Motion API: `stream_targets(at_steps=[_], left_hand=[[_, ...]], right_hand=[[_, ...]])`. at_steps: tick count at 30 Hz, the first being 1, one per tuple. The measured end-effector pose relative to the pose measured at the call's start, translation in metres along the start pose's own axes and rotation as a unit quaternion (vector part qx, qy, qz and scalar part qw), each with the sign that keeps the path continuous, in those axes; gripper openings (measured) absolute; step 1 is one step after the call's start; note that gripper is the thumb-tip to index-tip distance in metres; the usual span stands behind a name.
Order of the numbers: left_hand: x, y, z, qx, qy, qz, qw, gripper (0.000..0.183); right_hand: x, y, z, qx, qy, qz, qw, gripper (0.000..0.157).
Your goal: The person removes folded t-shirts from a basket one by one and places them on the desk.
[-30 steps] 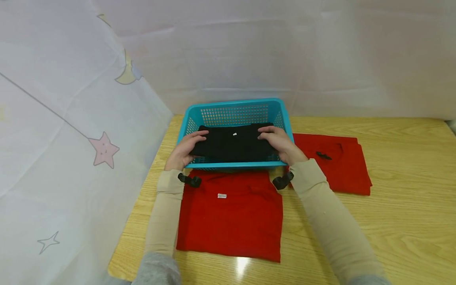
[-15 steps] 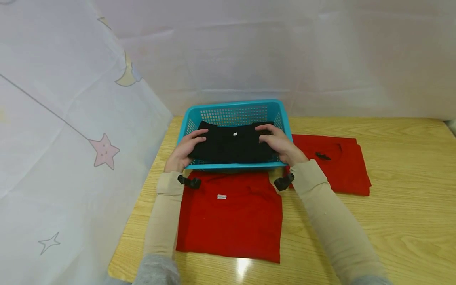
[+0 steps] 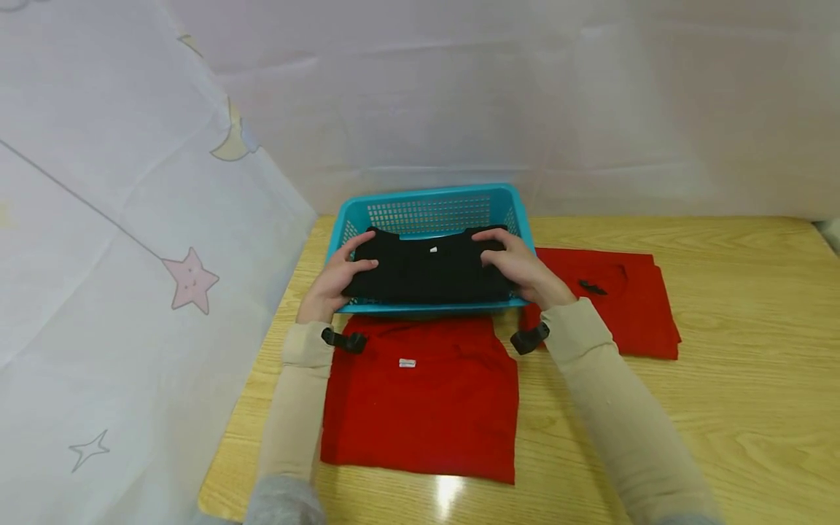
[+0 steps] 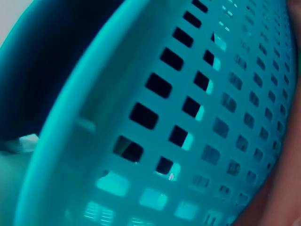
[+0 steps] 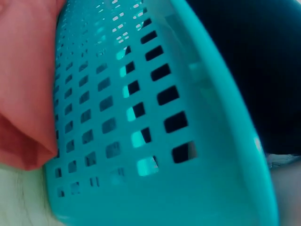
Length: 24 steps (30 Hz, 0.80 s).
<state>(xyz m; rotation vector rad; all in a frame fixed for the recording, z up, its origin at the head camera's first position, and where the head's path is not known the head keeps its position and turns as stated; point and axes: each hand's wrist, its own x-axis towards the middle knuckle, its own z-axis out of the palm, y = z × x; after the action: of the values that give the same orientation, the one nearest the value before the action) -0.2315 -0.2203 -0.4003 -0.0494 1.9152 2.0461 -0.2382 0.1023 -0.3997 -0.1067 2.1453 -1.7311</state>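
Note:
A folded black shirt [image 3: 429,275] with a small white neck label lies across the blue plastic basket [image 3: 426,192] in the head view, its near edge close to the front rim. My left hand [image 3: 333,281] holds its left end, thumb on top. At the other end my right hand [image 3: 523,268] grips it with the thumb and fingers apart. The basket's perforated wall [image 4: 211,113] fills most of the left wrist view, with the dark shirt [image 4: 61,61] above the rim. The right wrist view likewise has the black shirt [image 5: 258,70] over the rim; my fingers are hidden there.
A folded red shirt [image 3: 420,408] with a white label lies flat in front of the basket. Right of it are more folded red shirts [image 3: 630,313] with a dark mark near the neckline. A pale printed sheet [image 3: 420,95] hangs behind the wooden table [image 3: 755,328].
The black shirt has risen slightly and come nearer, covering more of the basket's front inside. Both hands have shifted a little outward with it. The red shirts have stayed put.

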Motion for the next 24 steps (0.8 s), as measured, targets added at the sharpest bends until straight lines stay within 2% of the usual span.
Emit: stream_targets(at_steps=[3,9,16,20,24], left_hand=[[-0.002,0.003,0.001,0.013,-0.009,0.017,0.9997,0.059],[-0.005,0.011,0.009,0.039,-0.024,0.073,0.9963,0.061],[-0.011,0.02,0.021,-0.058,-0.061,0.073,0.9938,0.056],[-0.013,0.023,0.027,-0.046,-0.042,0.083,0.9946,0.056],[-0.015,0.024,0.032,-0.049,-0.009,0.074,0.996,0.064]], right_hand=[[-0.003,-0.001,-0.003,0.0,0.0,-0.007,1.0,0.051],[-0.012,-0.005,-0.009,-0.01,0.013,-0.036,0.999,0.051],[-0.021,-0.01,-0.015,-0.009,0.027,-0.059,0.998,0.052],[-0.023,-0.012,-0.017,-0.015,0.028,-0.066,0.997,0.051],[-0.026,-0.012,-0.018,-0.025,0.026,-0.077,0.996,0.05]])
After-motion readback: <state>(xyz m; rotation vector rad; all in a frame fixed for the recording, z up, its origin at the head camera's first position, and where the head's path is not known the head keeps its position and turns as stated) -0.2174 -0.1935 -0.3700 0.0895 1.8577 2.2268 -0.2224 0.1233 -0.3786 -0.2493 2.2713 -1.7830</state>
